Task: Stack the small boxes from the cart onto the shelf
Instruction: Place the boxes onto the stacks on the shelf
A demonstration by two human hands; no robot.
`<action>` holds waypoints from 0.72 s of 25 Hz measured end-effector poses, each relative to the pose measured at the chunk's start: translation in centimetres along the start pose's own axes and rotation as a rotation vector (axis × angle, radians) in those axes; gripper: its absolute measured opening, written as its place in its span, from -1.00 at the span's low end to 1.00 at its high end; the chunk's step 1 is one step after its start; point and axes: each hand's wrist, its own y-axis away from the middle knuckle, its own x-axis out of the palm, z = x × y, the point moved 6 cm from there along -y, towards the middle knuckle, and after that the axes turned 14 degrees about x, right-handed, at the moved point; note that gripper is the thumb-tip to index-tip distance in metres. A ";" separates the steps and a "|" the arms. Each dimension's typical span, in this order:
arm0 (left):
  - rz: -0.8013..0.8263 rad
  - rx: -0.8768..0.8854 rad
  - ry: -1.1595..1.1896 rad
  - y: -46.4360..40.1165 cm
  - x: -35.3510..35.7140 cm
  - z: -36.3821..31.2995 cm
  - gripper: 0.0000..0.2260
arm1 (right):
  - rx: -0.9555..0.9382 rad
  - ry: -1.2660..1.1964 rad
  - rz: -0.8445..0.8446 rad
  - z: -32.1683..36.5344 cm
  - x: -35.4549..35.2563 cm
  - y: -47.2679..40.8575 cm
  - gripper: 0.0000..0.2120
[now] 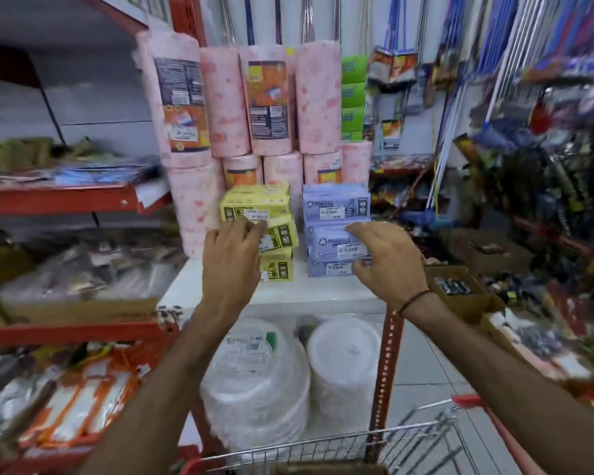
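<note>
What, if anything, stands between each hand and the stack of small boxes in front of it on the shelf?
Nothing visible does. The left hand is already at the yellow boxes, and the right hand is on the blue boxes. The pink rolls stand behind both stacks, out of the way.

Bare forearms, dark band (415,301) on R wrist

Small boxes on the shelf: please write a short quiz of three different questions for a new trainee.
1. True or false: the yellow boxes stand to the left of the blue boxes.
2. Which hand is at the blue stack? A) left B) right
3. Fill in: behind the boxes stand pink ____.

Key: 1 true. 2 B, the right hand; the left hand is at the yellow stack. 3 rolls.
</note>
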 end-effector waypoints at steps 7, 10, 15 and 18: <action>0.127 0.069 0.063 0.2 3.6 2.0 -0.43 | -0.038 0.136 0.096 -0.4 3.7 -0.8 -0.45; 0.126 0.050 0.061 0.3 3.8 2.6 -0.46 | -0.012 0.131 0.094 -0.5 4.1 -1.1 -0.50; 0.128 0.023 0.063 0.1 3.8 2.8 -0.47 | 0.028 0.139 0.120 -0.6 4.7 -1.6 -0.52; 0.135 0.017 0.073 -0.1 3.9 3.0 -0.49 | 0.060 0.124 0.123 -0.6 4.8 -2.0 -0.53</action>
